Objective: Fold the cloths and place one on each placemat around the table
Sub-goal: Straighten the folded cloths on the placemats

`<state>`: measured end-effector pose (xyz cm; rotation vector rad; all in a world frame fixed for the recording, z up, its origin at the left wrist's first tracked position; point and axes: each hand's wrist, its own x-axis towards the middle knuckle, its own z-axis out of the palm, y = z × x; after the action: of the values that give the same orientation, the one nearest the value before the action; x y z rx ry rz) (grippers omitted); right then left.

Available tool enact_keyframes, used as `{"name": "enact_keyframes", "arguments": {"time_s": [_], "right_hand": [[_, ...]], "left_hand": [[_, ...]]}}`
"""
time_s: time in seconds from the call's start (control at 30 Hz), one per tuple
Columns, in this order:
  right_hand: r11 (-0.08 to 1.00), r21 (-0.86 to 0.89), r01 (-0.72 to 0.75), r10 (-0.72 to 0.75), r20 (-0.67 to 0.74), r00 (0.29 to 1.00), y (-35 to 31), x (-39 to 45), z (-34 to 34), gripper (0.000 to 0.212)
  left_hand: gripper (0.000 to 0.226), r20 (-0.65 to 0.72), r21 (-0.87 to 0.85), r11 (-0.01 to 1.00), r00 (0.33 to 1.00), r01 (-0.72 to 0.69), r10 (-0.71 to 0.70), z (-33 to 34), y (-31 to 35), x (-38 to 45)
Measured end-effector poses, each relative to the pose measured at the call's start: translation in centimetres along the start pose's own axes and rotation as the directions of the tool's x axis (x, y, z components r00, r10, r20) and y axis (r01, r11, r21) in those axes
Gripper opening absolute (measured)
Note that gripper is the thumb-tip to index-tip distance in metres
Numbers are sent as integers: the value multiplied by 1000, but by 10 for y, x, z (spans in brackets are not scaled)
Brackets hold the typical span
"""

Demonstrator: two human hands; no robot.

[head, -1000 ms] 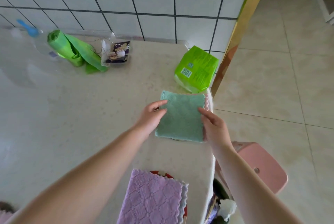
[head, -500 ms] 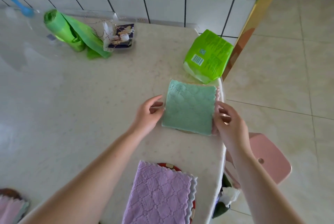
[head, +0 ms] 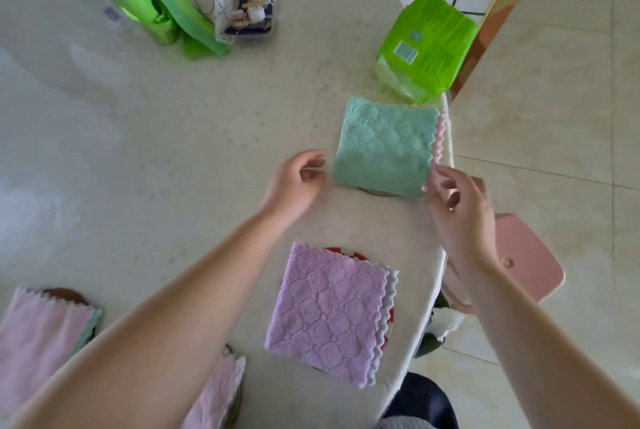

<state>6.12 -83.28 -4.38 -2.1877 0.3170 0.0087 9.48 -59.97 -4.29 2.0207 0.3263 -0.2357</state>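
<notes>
I see my left hand [head: 298,182] and right hand [head: 459,210] bare, no rings or watch, forearms unsleeved, with dark trousers [head: 420,397] showing at the bottom edge.

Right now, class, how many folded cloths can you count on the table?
4: a green cloth by the far right edge, a purple cloth nearer, a pink cloth at lower left, and another pink one partly hidden under the left arm.

far cloth [head: 384,148] on table [head: 173,151] | packet [head: 427,47] behind | near cloth [head: 329,310] before
</notes>
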Motion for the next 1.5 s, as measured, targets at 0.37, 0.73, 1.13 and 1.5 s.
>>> {"name": "enact_keyframes", "arguments": {"time_s": [0.37, 0.73, 1.13, 1.5], "right_hand": [[930, -358, 86, 39, 328, 944, 7, -110, 10, 30], [944, -320, 83, 10, 279, 960, 1, -107, 22, 22], [975, -222, -27, 82, 242, 967, 7, -142, 5, 15], [944, -330, -28, 116, 249, 962, 10, -162, 18, 21]], "left_hand": [[8, 74, 409, 907, 987, 102, -144, -54, -64, -122], [10, 30, 452, 876, 979, 167, -203, -41, -66, -119], [15, 73, 480, 869, 981, 123, -179, -55, -76, -157], [27, 115, 502, 864, 986, 43, -116, -51, -98, -175]]}}
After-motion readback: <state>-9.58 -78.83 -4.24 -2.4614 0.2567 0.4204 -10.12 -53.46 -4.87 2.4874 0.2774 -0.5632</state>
